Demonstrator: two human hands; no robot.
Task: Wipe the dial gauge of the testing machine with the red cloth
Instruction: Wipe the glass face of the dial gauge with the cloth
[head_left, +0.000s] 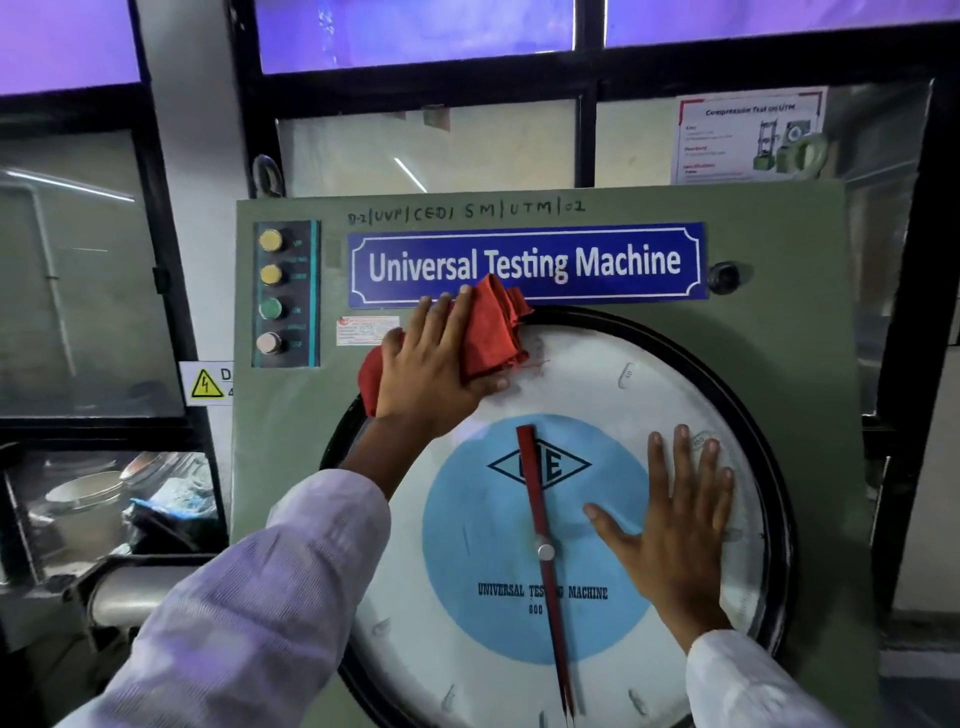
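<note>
The dial gauge (613, 395) is a big round white face with a light-blue centre, a red pointer (540, 519) and a black rim, set in the green machine panel. My left hand (431, 374) presses the crumpled red cloth (493, 332) against the gauge's upper-left edge, just under the blue nameplate. Part of the cloth sticks out below my palm at the left. My right hand (675, 519) lies flat on the right half of the glass, fingers spread, holding nothing.
A blue "Universal Testing Machine" nameplate (524, 265) sits above the gauge. A column of push buttons (271, 291) is on the panel's upper left. An electrical warning sticker (207, 384) is at the left, with window frames behind and clutter on a low shelf (104, 509).
</note>
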